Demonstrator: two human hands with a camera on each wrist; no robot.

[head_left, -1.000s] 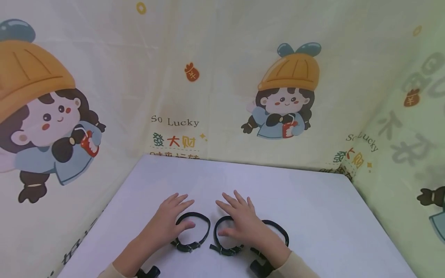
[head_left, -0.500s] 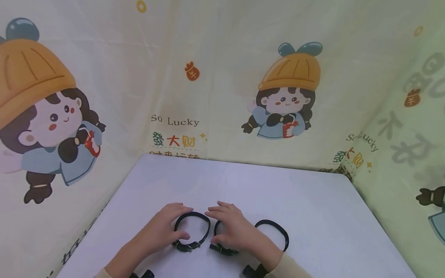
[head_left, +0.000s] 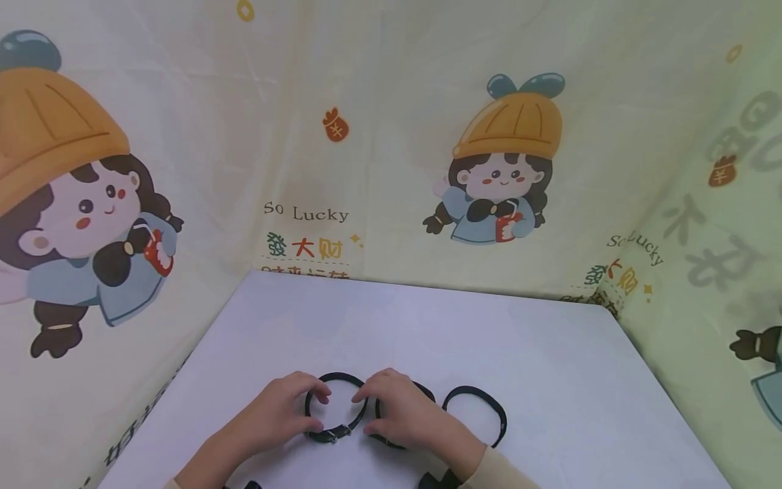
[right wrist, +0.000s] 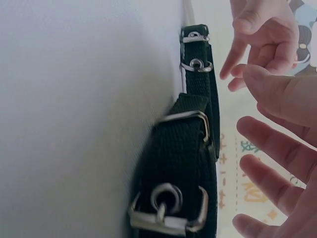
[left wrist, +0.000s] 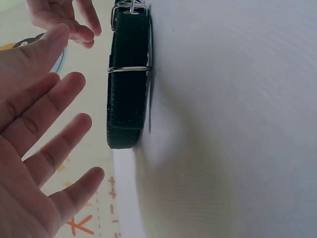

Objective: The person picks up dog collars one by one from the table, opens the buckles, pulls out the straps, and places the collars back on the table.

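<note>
Three dark buckled strap collars lie closed into rings on the white table. My left hand (head_left: 275, 413) is over the left side of the leftmost collar (head_left: 338, 375), fingers bent loosely. My right hand (head_left: 406, 415) covers much of the middle collar (head_left: 425, 391), its fingertips near the leftmost collar's right side. In the left wrist view, the left fingers (left wrist: 59, 144) are spread apart beside the collar (left wrist: 129, 99) and hold nothing. In the right wrist view, the right fingers (right wrist: 277, 148) stay apart from the near collar (right wrist: 181, 158), with metal buckle and eyelet showing.
The rightmost collar (head_left: 470, 390) lies beyond the right hand, partly hidden by the wrist. Black wrist devices show at the bottom, one under the right sleeve (head_left: 497, 470). Cartoon-printed cloth (head_left: 391, 170) hangs behind and beside the white table (head_left: 489, 339).
Both hands have come down and nearer the body, the right one also shifting left. Their spread fingers have bent inward around the leftmost collar's sides. The collars have stayed put.
</note>
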